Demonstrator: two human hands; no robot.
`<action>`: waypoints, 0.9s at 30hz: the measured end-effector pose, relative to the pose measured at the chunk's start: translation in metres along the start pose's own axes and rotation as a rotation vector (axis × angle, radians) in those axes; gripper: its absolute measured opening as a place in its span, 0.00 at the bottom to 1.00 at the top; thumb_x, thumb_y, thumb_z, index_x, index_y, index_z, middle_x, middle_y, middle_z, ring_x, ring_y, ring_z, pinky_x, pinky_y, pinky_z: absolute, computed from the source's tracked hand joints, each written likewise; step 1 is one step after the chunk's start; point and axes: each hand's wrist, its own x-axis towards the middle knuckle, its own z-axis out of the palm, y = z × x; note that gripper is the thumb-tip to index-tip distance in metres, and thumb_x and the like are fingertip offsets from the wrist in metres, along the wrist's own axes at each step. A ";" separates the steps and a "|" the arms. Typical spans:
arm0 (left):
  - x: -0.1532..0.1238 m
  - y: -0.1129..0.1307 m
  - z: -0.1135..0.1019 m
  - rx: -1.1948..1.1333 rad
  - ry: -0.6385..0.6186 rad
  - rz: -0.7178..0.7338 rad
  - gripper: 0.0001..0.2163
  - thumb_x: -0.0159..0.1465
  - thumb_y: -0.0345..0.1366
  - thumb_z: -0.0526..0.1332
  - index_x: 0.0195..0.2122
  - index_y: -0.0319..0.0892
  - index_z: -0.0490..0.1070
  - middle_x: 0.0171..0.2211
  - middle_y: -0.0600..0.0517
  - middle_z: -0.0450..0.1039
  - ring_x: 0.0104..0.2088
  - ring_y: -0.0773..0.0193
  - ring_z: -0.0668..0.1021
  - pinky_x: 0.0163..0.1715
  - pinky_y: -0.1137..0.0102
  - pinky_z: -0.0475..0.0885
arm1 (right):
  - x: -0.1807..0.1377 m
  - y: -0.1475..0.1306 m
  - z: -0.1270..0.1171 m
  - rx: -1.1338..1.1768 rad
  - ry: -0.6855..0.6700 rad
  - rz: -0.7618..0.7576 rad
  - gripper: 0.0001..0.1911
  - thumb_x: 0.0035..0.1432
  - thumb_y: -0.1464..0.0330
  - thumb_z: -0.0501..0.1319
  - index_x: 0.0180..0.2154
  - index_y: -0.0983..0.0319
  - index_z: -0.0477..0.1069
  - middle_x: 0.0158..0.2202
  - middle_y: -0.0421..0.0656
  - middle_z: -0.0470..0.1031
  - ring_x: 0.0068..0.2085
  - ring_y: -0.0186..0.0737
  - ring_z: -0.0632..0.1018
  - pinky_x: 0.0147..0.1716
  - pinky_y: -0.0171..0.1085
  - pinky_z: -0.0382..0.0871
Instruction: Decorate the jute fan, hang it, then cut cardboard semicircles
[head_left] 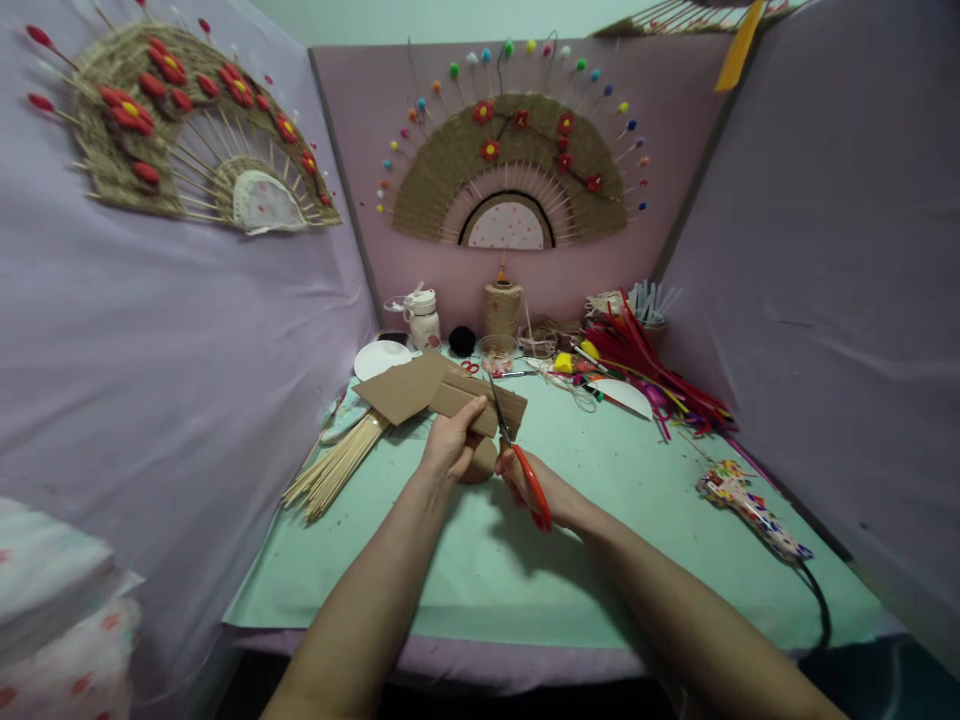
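A: What am I holding?

B: A flat brown corrugated cardboard piece (pixel 457 395), lifted above the mint-green counter (pixel 525 570), near its middle. My left hand (pixel 452 440) is clenched on its lower edge, thumb on top.

A: Right side?

B: My right hand (pixel 534 482) grips the orange-handled scissors (pixel 517 455), fingers through the loops, blades up against the cardboard's right edge. Can't tell how far the blades are apart.

A: Around it?

B: A bundle of thin wooden skewers (pixel 337 465) lies left on the counter, a white paper disc (pixel 381 358) behind it. A spool of jute twine (pixel 502 308) stands at the back wall. Red and coloured strips (pixel 652 375) are piled back right, a multicoloured patterned glue gun (pixel 750 505) far right.
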 end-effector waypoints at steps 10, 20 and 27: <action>-0.002 0.008 -0.001 -0.017 -0.005 -0.011 0.18 0.41 0.28 0.75 0.34 0.40 0.74 0.27 0.56 0.77 0.26 0.69 0.76 0.27 0.75 0.69 | 0.001 0.004 0.003 -0.018 0.070 0.019 0.32 0.55 0.36 0.47 0.25 0.58 0.58 0.16 0.33 0.54 0.18 0.30 0.54 0.17 0.32 0.49; 0.001 0.010 -0.001 0.003 -0.006 0.063 0.19 0.42 0.31 0.75 0.35 0.40 0.74 0.29 0.54 0.78 0.29 0.66 0.78 0.34 0.72 0.73 | 0.002 0.003 0.005 -0.099 -0.020 -0.085 0.37 0.51 0.32 0.41 0.28 0.59 0.60 0.20 0.36 0.59 0.23 0.33 0.60 0.21 0.35 0.57; -0.005 0.008 -0.001 0.066 -0.042 0.059 0.19 0.41 0.33 0.76 0.34 0.39 0.75 0.29 0.52 0.78 0.29 0.65 0.78 0.34 0.71 0.73 | 0.003 0.009 0.007 -0.036 -0.020 -0.091 0.39 0.51 0.32 0.39 0.33 0.60 0.61 0.24 0.36 0.58 0.25 0.34 0.62 0.26 0.36 0.63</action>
